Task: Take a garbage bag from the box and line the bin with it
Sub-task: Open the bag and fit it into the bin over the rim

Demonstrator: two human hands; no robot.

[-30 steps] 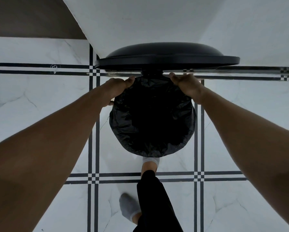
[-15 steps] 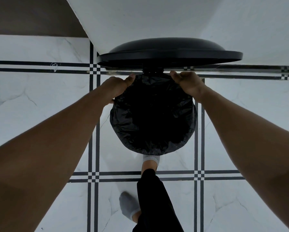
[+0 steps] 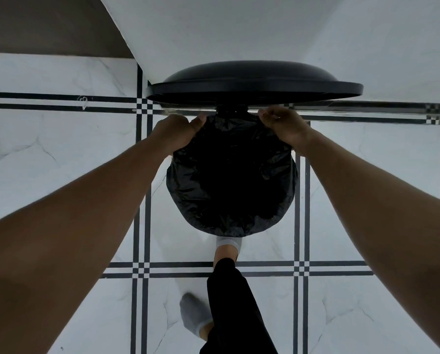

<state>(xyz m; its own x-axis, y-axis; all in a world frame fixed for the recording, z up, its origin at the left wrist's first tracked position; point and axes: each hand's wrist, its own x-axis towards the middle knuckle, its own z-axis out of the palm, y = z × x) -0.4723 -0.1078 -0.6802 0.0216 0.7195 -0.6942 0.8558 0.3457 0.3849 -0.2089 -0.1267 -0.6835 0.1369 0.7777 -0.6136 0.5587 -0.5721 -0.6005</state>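
Observation:
A round bin stands on the floor below me, its mouth and rim covered by a black garbage bag [image 3: 229,205]. The bin's black lid [image 3: 254,84] stands raised at the far side. My left hand [image 3: 174,134] pinches the bag's edge at the far left of the rim. My right hand [image 3: 284,126] grips the bag's edge at the far right, close under the lid's hinge. The bin's own wall is hidden by the bag. No bag box is in view.
The bin stands on a white marble floor with black stripe lines [image 3: 142,226], against a white wall corner [image 3: 213,34]. My right foot in a white sock [image 3: 227,245] is at the bin's near side, my left foot [image 3: 194,318] further back.
Both hands have shifted slightly toward the hinge along the far rim, and the right hand's fingers have curled tighter on the bag's edge. The lid stays up.

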